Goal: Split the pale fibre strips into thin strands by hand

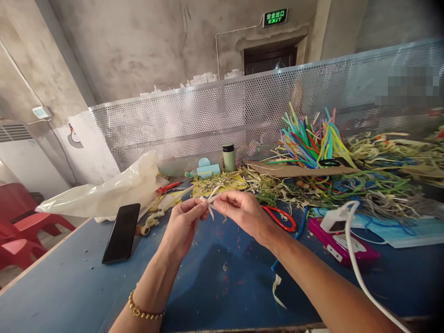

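My left hand [183, 222] and my right hand [243, 210] meet above the blue table [69, 286], both pinching a small pale strip piece [211, 200] with thin ends sticking out. The fingers of each hand are closed on it. A gold bead bracelet [144, 311] sits on my left wrist. Red-handled scissors [281, 217] lie just right of my right hand.
A black phone [122, 232] lies to the left beside a pale plastic bag [114, 189]. Heaps of coloured strips [312, 138] and pale shreds [388, 150] fill the right. A pink phone [347, 247] with a white charger and cable, a green flask [229, 157] and a perforated metal screen [194, 125] are behind.
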